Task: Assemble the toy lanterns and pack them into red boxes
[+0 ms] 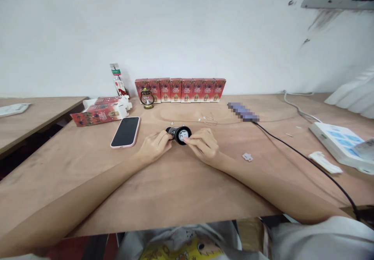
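Note:
My left hand (pixel 156 147) has its fingers closed on the narrow end of a small black lantern (pixel 173 131), lying sideways. The lantern's round open base faces me, with a white part (pixel 183 135) inside. My right hand (pixel 205 145) is closed at the base's right edge, a fingertip touching the white part; anything tiny between its fingers is hidden. A small bronze-coloured lantern (pixel 147 99) with a clear globe stands upright further back. A flat, pale plastic piece (pixel 247 157) lies to the right of my right hand.
Several red printed boxes (pixel 187 91) line the wall. On the left are an opened red carton (pixel 102 114), a phone (pixel 125 132) and a clear plastic packet (pixel 117 80). To the right lie a pixelated object (pixel 243 112), its black cable (pixel 295 147) and a white box-like device (pixel 341 143).

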Available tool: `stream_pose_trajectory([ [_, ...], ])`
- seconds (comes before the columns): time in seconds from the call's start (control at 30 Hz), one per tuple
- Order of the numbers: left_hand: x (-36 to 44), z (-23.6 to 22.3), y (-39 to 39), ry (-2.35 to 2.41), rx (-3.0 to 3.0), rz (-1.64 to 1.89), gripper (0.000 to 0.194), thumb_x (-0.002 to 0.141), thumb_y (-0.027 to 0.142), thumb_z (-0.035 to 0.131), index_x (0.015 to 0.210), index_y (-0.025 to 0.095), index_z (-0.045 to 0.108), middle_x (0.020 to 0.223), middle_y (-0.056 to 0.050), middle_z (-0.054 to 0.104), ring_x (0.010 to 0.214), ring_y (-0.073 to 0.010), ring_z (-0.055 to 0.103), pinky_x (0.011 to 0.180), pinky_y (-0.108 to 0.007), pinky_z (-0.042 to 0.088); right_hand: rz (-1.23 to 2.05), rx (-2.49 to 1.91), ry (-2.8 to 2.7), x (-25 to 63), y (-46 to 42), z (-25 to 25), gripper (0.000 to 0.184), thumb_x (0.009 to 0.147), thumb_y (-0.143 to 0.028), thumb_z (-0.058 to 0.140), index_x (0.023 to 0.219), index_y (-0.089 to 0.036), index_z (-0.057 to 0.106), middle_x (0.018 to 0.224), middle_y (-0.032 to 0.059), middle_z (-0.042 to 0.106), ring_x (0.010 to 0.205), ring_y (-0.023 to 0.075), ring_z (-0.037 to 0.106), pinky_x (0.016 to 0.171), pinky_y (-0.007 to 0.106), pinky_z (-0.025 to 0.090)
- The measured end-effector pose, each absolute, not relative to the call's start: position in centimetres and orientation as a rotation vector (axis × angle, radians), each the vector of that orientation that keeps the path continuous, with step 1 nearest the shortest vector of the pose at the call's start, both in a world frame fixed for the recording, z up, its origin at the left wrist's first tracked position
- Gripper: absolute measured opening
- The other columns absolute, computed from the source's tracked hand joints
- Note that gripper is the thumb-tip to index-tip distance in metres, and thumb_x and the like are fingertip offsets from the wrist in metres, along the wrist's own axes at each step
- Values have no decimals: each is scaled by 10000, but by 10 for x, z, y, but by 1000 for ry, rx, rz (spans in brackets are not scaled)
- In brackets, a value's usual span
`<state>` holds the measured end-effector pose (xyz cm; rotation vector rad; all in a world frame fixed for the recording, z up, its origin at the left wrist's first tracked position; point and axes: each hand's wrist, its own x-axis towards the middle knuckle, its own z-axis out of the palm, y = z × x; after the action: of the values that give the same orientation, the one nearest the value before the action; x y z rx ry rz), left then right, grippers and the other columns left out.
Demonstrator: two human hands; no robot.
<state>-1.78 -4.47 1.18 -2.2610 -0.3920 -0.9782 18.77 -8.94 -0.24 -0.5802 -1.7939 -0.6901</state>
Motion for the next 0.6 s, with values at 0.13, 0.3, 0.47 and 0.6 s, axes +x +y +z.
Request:
stream_pose_trajectory([
  [0.13,-18,11,-44,-396,-2276,-978,86,880,132,438,860,157,517,738,-27,623,601,-129,587,564,-228,456,-722,-612,-1812,188,-90,-1,88,841,-118,608,862,-195,645,741,12,657,708,126,582,643,287,422],
  [0.3,-18,12,-44,-387,-2273,-985,72,876,128,445,866,144,514,734,-39,629,611,-139,596,561,-231,466,-783,-636,-1776,186,-91,3,83,836,-117,614,823,-194,645,713,3,663,687,123,558,650,285,397],
  [0.47,-18,13,-45,-380,-2268,-978,73,879,130,437,869,150,508,727,-35,623,592,-138,580,549,-233,466,-801,-637,-1794,187,-91,4,74,826,-119,627,836,-190,645,717,3,674,702,128,560,664,287,386],
  [0.6,-18,11,-43,-384,-2310,-935,107,897,141,402,865,152,504,747,-40,617,629,-138,589,571,-233,480,-781,-652,-1804,188,-89,1,88,836,-133,618,863,-208,655,735,-1,680,715,127,564,676,287,379],
])
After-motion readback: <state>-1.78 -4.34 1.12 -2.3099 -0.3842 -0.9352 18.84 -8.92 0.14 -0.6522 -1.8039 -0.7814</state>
